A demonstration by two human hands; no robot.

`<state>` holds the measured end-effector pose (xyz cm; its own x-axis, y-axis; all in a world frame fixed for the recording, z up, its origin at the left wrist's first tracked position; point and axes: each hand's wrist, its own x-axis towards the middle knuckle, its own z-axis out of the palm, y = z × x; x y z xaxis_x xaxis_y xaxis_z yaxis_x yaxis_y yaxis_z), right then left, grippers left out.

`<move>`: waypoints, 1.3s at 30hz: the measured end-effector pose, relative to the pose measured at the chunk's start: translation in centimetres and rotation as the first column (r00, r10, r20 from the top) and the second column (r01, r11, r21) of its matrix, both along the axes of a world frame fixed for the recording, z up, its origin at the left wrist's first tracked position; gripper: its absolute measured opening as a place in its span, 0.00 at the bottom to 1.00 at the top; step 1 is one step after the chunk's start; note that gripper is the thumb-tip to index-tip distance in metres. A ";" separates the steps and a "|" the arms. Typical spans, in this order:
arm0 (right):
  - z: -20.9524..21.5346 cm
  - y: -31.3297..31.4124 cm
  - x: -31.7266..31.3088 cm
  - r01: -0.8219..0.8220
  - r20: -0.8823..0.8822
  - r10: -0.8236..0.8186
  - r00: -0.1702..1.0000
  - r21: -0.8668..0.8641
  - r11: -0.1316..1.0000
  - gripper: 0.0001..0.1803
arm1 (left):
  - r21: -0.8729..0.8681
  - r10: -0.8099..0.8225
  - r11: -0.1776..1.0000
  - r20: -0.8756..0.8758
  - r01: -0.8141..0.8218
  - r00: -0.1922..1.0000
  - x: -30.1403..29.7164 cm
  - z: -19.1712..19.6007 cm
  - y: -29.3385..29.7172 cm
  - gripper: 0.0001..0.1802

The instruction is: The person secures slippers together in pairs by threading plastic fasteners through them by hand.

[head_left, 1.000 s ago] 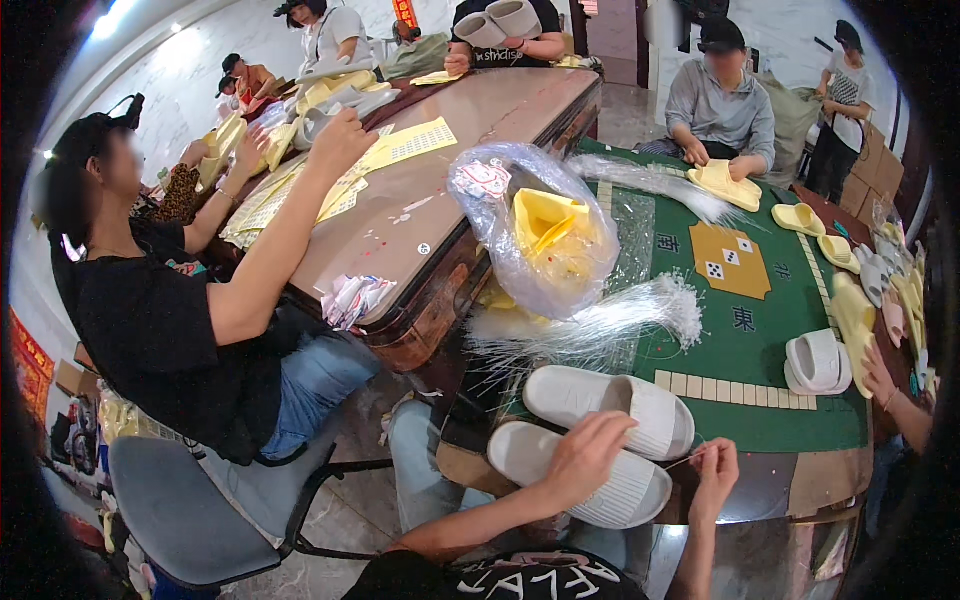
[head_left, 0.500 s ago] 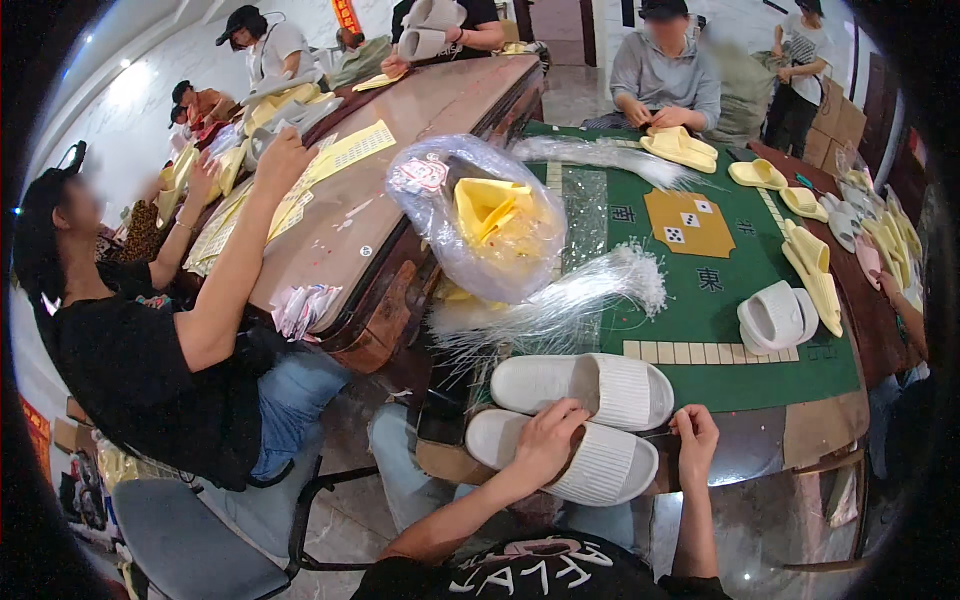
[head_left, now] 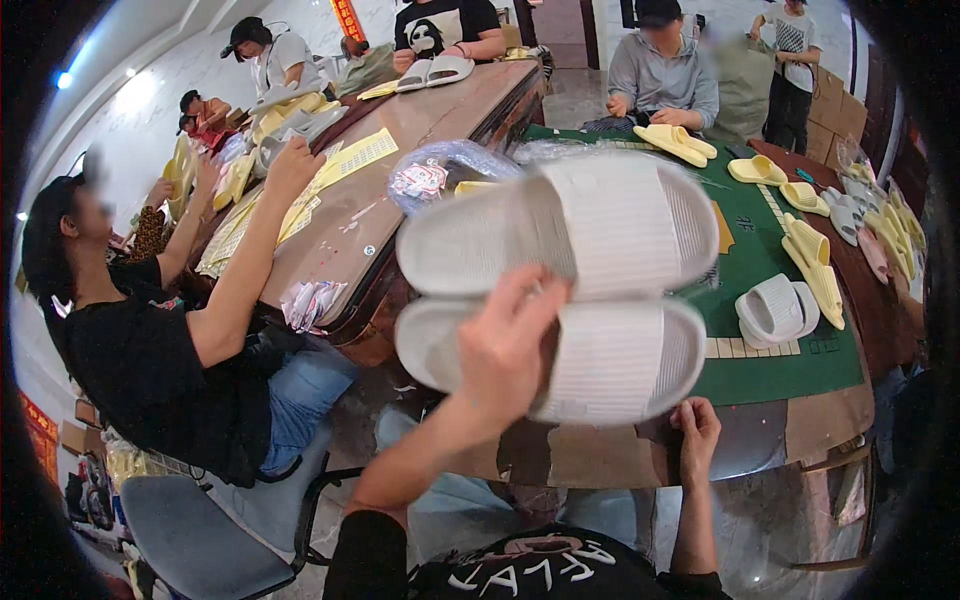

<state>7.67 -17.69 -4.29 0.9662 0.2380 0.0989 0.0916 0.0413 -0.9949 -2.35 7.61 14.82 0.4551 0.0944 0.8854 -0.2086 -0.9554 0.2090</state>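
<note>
My left hand grips a pair of white slide slippers side by side and holds them up close to the camera, above the near edge of the green table. My right hand rests lower, fingers curled at the brown table edge, with nothing seen in it. Behind the slippers lies a clear plastic bag with something yellow inside, mostly hidden.
Another white slipper pair sits on the green mat; yellow slippers line its right side. A person in black sits at left by a brown table with yellow sheets. Other people sit beyond. A grey chair stands lower left.
My left hand has lifted the white slipper pair off the table edge up toward the camera. The right hand stayed near the table edge.
</note>
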 end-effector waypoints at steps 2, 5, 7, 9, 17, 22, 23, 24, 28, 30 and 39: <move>-0.4 0.1 0.0 0.000 -0.004 0.000 1.000 -0.007 1.000 0.06 | 0.073 0.098 0.991 0.153 -0.110 0.983 2.0 3.0 2.4 0.13; -0.4 0.0 0.1 0.000 0.009 0.000 1.000 0.003 1.000 0.05 | 0.069 0.359 0.922 0.222 -0.382 0.906 5.8 7.8 7.0 0.12; 0.0 0.4 -0.3 -0.013 0.018 0.013 1.000 0.009 1.000 0.06 | 0.003 0.526 0.843 0.199 -0.537 0.827 7.3 10.2 10.1 0.17; 0.1 0.6 -0.4 -0.037 0.023 0.037 0.999 -0.013 0.999 0.06 | -0.052 0.597 0.799 0.179 -0.598 0.782 8.1 10.6 12.1 0.26; -0.2 -0.8 -0.1 0.006 -0.053 -0.008 0.999 -0.038 0.999 0.07 | 0.147 0.274 0.953 -0.040 -0.265 0.961 7.4 -0.3 4.4 0.22; 2.4 -3.1 2.2 0.081 -0.309 -0.019 0.951 0.189 0.979 0.15 | 0.096 0.054 0.995 -0.150 -0.040 0.987 3.9 -7.8 -0.6 0.19; 1.9 -4.0 3.3 0.078 -0.321 -0.002 0.947 0.224 0.972 0.19 | 0.061 0.017 0.998 -0.195 -0.005 0.981 3.5 -9.8 -1.4 0.19; 2.2 -4.4 4.1 0.097 -0.345 -0.002 0.939 0.257 0.961 0.20 | 0.024 -0.071 0.997 -0.246 0.079 0.967 3.1 -11.8 -2.0 0.19; 2.1 -7.1 7.8 0.101 -0.406 0.067 0.911 0.379 0.920 0.24 | -0.061 -0.268 0.961 -0.441 0.269 0.857 2.2 -15.6 -4.8 0.18; 1.6 -7.6 10.0 0.040 -0.441 0.188 0.878 0.458 0.888 0.26 | -0.074 -0.288 0.952 -0.536 0.296 0.794 2.0 -17.3 -5.5 0.17; -0.6 -5.1 17.5 0.076 -0.449 0.132 0.884 0.416 0.906 0.22 | -0.153 -0.388 0.920 -0.495 0.361 0.778 1.6 -19.4 -5.3 0.18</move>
<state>25.18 -22.76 -4.91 0.9174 0.3038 -0.2571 -0.3758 0.4487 -0.8108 -0.70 2.30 -4.53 0.8434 -0.1426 0.5179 -0.3999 -0.8106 0.4279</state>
